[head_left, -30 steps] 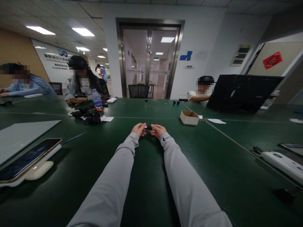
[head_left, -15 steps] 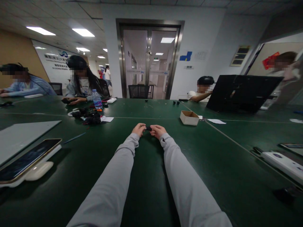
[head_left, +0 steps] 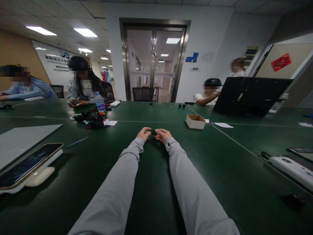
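Observation:
A small dark object (head_left: 153, 132) is held between my two hands above the green table (head_left: 156, 156); its kind is too small to make out. My right hand (head_left: 163, 135) pinches its right end between thumb and fingertips. At the other end, the fingertips of my left hand (head_left: 144, 133) are bent around its left tip, which looks lighter. Both hands are close together, arms stretched forward in grey sleeves.
An open cardboard box (head_left: 195, 122) stands to the right. Black items lie in a pile (head_left: 93, 120) by a water bottle (head_left: 100, 102) at left. A phone (head_left: 31, 164) is at near left, a white power strip (head_left: 293, 169) at right. Several people sit or stand around.
My hands and the dark object stay nearly in place, with the left fingers slightly shifted. A person behind the black panel at right has moved to the left.

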A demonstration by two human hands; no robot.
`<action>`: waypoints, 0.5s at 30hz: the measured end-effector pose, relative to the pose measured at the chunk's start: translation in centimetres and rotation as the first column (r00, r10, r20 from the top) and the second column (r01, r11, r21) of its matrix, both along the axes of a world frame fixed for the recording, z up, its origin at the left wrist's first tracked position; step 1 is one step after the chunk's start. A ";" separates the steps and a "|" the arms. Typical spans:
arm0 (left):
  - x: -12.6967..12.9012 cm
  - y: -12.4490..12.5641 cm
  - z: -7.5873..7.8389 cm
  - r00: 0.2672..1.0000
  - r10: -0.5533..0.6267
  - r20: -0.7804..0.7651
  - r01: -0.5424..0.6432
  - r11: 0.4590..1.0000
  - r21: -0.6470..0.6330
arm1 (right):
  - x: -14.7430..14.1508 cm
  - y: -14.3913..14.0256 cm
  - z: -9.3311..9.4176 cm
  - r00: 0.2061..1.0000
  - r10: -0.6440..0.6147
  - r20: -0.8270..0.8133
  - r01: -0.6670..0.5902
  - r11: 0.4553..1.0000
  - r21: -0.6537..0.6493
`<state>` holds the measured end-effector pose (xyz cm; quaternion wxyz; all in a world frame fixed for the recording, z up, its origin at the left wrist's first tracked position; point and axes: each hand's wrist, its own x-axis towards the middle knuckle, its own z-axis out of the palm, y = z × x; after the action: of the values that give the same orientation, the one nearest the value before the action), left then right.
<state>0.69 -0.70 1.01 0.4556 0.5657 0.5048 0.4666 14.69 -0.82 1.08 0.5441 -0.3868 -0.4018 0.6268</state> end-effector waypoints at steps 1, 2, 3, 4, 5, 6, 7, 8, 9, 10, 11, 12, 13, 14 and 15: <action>0.0 0.0 0.1 1.000 -0.004 -0.001 0.004 1.000 -0.021 | 0.0 0.0 0.0 1.000 0.000 0.001 0.000 1.000 0.000; 0.0 -0.1 0.1 1.000 -0.010 -0.004 0.010 0.999 -0.036 | 0.0 0.0 0.0 1.000 0.002 0.005 -0.002 1.000 -0.001; 0.0 -0.1 0.2 1.000 -0.018 -0.007 0.017 0.999 -0.041 | 0.0 -0.1 0.1 1.000 0.003 0.010 -0.003 1.000 -0.001; 0.0 -0.2 0.3 1.000 -0.023 -0.009 0.022 0.999 -0.033 | 0.0 -0.1 0.1 1.000 0.005 0.014 -0.005 1.000 -0.001; 0.0 -0.2 0.3 1.000 -0.024 -0.010 0.024 1.000 -0.020 | 0.0 -0.1 0.1 1.000 0.009 0.018 -0.009 1.000 -0.001; 0.0 -0.2 0.3 1.000 -0.024 -0.007 0.024 1.000 -0.016 | 0.0 -0.2 0.1 1.000 0.012 0.017 -0.012 1.000 0.001; 0.0 -0.2 0.3 1.000 -0.020 0.000 0.020 1.000 -0.021 | 0.0 -0.1 0.1 1.000 0.017 0.014 -0.017 1.000 0.003; 0.0 -0.2 0.3 1.000 -0.018 0.005 0.018 0.999 -0.030 | 0.0 -0.1 0.1 1.000 0.023 0.008 -0.023 1.000 0.005; 0.0 -0.2 0.3 1.000 -0.018 0.007 0.018 0.999 -0.037 | 0.0 -0.1 0.1 1.000 0.027 0.002 -0.027 1.000 0.008; 0.0 -0.2 0.3 1.000 -0.018 0.007 0.018 0.999 -0.038 | 0.0 -0.1 0.0 1.000 0.030 -0.001 -0.030 1.000 0.008; -0.1 -0.2 0.3 1.000 -0.013 0.006 0.013 0.999 -0.032 | 0.0 0.0 0.0 1.000 0.028 -0.001 -0.028 1.000 0.006; -0.1 -0.2 0.3 1.000 -0.006 0.005 0.006 1.000 -0.022 | 0.0 0.0 0.0 1.000 0.024 0.001 -0.024 1.000 0.003; -0.1 -0.3 0.3 1.000 0.002 0.006 -0.001 1.000 -0.013 | 0.0 0.1 -0.1 1.000 0.019 0.003 -0.019 1.000 -0.002; 0.0 -0.3 0.4 1.000 0.008 0.009 -0.008 1.000 -0.015 | 0.0 0.1 -0.1 1.000 0.015 0.006 -0.015 1.000 -0.004; 0.0 -0.4 0.4 1.000 0.012 0.014 -0.011 1.000 -0.022 | 0.1 0.1 -0.1 1.000 0.015 0.007 -0.015 1.000 -0.004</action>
<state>0.66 -1.08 1.44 0.4628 0.5543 0.5098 0.4677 14.75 -0.67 0.96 0.5373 -0.3872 -0.4052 0.6303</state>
